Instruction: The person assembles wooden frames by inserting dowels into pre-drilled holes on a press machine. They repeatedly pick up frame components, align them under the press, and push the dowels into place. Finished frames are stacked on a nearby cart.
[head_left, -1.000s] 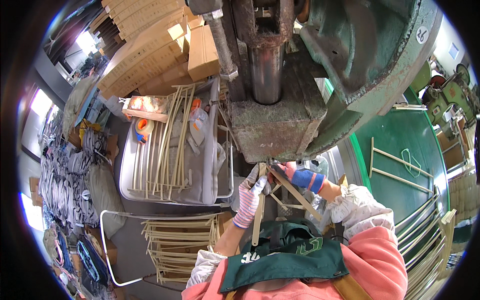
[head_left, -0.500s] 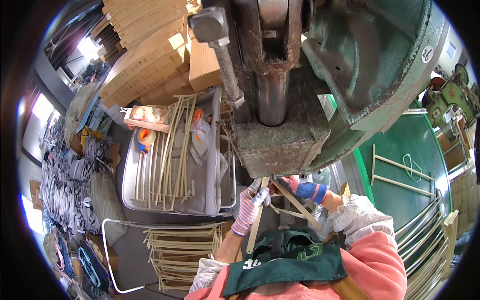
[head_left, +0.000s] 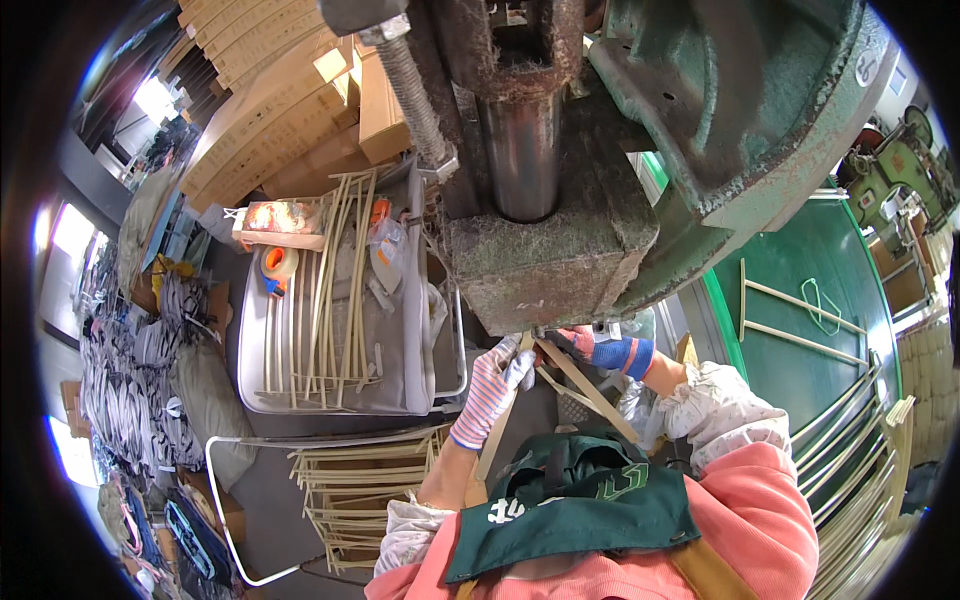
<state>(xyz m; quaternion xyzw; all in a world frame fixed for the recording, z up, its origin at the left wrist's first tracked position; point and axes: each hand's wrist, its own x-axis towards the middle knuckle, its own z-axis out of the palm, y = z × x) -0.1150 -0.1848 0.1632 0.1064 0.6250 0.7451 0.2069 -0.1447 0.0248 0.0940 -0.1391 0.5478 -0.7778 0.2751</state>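
Both my hands, in striped gloves, are just below the dark metal block (head_left: 545, 265) of a green press. My left hand (head_left: 487, 400) is closed around the upper part of a flat wooden slat (head_left: 496, 440), which slants down toward my body. Another wooden slat (head_left: 590, 391) runs down to the right from my right hand (head_left: 605, 353), whose fingers grip its upper end. The slats' top ends come together between my hands, under the block's front edge. Whether they touch the press there is hidden. A thinner light strip (head_left: 575, 392) shows behind the right slat.
To the left stands a white tub (head_left: 420, 370) with wooden sticks and a tape dispenser (head_left: 279, 265). Nearer, a rack holds stacked slats (head_left: 365, 492). A green table (head_left: 800, 262) on the right carries a wooden frame and a cord. Cardboard boxes (head_left: 265, 135) are piled behind.
The press and tub have shifted up and left in the picture as the view moved. The left slat's lower end has swung left. Both hands keep their grip.
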